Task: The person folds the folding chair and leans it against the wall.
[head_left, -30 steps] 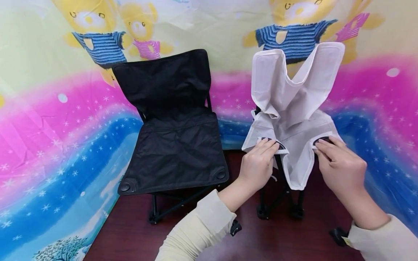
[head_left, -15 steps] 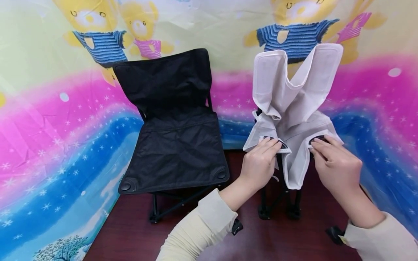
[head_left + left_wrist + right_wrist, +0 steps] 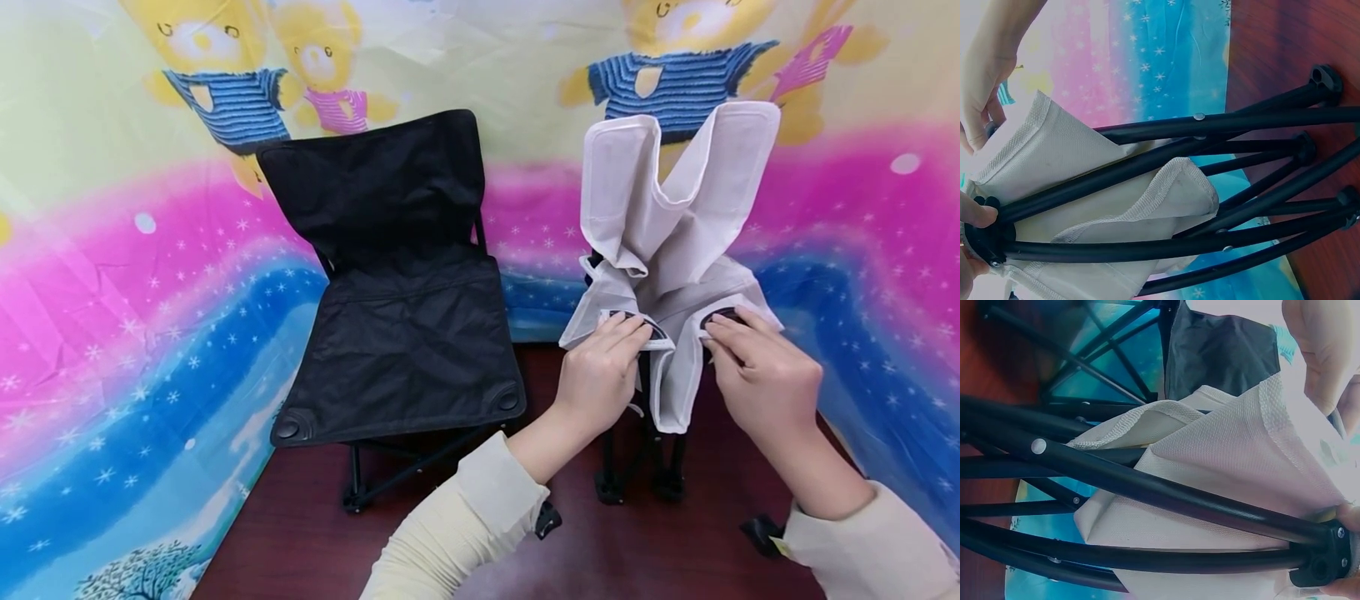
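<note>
A white folding chair (image 3: 626, 179) stands half folded at the right in the head view, its fabric seat and back sagging into a fold. My left hand (image 3: 600, 367) grips its front left seat corner, fingers on top over a dark patch. Below, in the left wrist view, the left thumb (image 3: 980, 212) presses a black plastic joint (image 3: 988, 240) where two tubes meet. My right hand (image 3: 765, 367) grips the front right corner the same way. The right wrist view shows its fingertips around another black joint (image 3: 1329, 553). Black crossed legs (image 3: 1147, 169) run beneath the cloth.
An unfolded black folding chair (image 3: 412, 342) stands just left of the white one. Both are on a dark red wooden surface (image 3: 600, 558). A cloth backdrop (image 3: 525, 208) with printed bears hangs behind and along both sides. Two small black pieces show beside the sleeves (image 3: 487, 492).
My right hand has moved left with its seat corner, toward the left hand. The white chair is narrower, with its front feet closer together. The left hand has shifted slightly right.
</note>
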`<action>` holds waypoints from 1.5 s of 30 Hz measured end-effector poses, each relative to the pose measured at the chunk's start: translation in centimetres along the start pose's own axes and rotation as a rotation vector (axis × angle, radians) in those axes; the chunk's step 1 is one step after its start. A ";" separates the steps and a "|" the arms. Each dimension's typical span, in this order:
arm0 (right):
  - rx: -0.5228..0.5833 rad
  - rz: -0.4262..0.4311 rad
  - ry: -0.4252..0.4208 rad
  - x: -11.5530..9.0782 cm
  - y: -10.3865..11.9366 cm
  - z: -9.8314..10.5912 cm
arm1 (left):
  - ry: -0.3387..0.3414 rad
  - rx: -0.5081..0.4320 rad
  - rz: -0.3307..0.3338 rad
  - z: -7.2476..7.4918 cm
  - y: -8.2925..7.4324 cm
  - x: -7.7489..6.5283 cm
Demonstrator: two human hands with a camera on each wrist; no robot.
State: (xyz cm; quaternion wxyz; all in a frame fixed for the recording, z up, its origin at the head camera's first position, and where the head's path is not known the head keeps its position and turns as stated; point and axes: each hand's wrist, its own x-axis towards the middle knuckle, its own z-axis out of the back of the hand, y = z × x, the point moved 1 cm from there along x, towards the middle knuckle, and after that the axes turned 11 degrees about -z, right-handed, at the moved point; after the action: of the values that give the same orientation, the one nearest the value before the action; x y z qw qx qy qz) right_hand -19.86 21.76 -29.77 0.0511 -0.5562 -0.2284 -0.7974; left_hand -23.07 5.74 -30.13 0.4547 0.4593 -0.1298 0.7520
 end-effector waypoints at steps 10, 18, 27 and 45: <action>0.038 0.024 -0.011 0.1 0.2 -0.3 | 0.021 0.022 -0.003 -0.1 0.0 0.2; 0.053 0.040 -0.012 0.2 0.2 -0.4 | 0.027 0.008 -0.004 0.0 0.0 0.2; 0.078 0.048 -0.035 0.1 0.2 -0.8 | 0.026 0.017 -0.014 -0.1 -0.1 0.4; 0.105 0.087 -0.031 0.3 0.1 -1.3 | 0.032 -0.009 -0.052 -0.5 0.4 0.9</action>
State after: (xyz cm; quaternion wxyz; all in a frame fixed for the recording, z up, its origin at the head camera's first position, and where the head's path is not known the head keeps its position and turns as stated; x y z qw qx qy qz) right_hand -21.04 21.20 -29.86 0.1115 -0.5745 -0.2463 -0.7725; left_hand -23.80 6.32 -29.64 0.4781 0.4486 -0.1139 0.7465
